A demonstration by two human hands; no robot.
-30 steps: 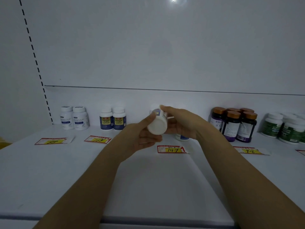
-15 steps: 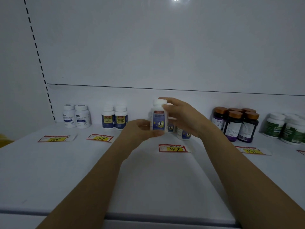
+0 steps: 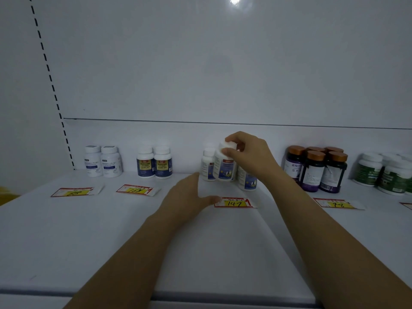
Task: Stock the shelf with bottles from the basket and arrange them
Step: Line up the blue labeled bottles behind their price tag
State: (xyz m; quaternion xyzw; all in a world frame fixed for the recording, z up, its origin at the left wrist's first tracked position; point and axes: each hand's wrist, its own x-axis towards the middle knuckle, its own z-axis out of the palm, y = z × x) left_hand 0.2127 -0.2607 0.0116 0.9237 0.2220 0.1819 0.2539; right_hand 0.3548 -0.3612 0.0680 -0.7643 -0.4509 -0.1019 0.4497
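Two bare hands reach over a white shelf (image 3: 89,230). The right hand (image 3: 249,157) pinches the cap of a blue-labelled bottle (image 3: 225,168), upright among matching bottles (image 3: 208,166) behind the 147 price tag (image 3: 235,202), likely to group like products. The left hand (image 3: 187,197) hovers flat, fingers straight, holding nothing

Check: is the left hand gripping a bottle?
No, the left hand is open and empty; only the right hand grips the bottle.

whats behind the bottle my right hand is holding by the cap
A matching white bottle stands just behind its left side, before the back panel. Anything directly behind the held bottle or right hand is covered.
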